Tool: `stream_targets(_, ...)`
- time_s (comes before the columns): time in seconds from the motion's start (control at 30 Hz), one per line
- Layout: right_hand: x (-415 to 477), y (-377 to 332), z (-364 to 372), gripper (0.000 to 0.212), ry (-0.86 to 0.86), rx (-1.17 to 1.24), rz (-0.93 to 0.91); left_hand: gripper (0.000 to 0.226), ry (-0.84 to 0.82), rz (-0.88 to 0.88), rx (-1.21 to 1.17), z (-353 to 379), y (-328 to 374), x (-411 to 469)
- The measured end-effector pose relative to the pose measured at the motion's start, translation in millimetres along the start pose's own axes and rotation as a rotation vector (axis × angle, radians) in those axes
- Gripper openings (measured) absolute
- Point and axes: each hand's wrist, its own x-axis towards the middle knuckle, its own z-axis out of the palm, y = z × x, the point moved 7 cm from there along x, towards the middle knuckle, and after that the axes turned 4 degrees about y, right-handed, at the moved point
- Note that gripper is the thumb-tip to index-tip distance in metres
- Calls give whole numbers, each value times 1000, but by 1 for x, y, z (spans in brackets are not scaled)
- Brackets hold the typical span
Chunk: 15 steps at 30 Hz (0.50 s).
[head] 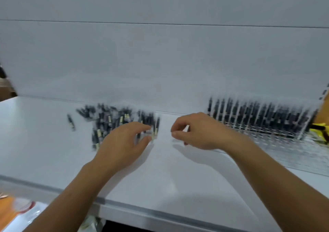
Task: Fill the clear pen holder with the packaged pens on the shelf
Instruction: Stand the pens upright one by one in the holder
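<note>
A white shelf (169, 178) runs across the view, with a plain white back panel (160, 62) rising behind it. The packaged pens (110, 119) lie in a loose heap left of the middle, dark barrels with pale ends pointing every way, and a lone pen (71, 122) lies apart to the heap's left. The clear pen holder (258, 123) stands at the right against the back panel, already packed with rows of upright dark pens.

The left hand (122, 142) reaches to the right edge of the heap. Its fingers (142, 127) are narrowly parted, forefinger and thumb on either side of the near ends of a couple of pens, but motion blur hides whether they actually grip them. The right hand (201, 132) hovers between the heap and the holder, touching neither, its fingers curled in with thumb and forefinger tips close together; whether anything is pinched between them I cannot tell.

A yellow object (320, 130) sits just right of the holder, partly cut off by the frame. Below the shelf's front edge, at the lower left, lies an orange packet (10, 208), too blurred to read
</note>
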Motion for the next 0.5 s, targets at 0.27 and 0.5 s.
stream_targets(0.27,61,-7,68,26,110,-35,108,32,9,9,2,-2,-37,3)
stream_targets(0.5,61,4,75,15,146,-67,109,35,-45,-26,34,6,-32,39)
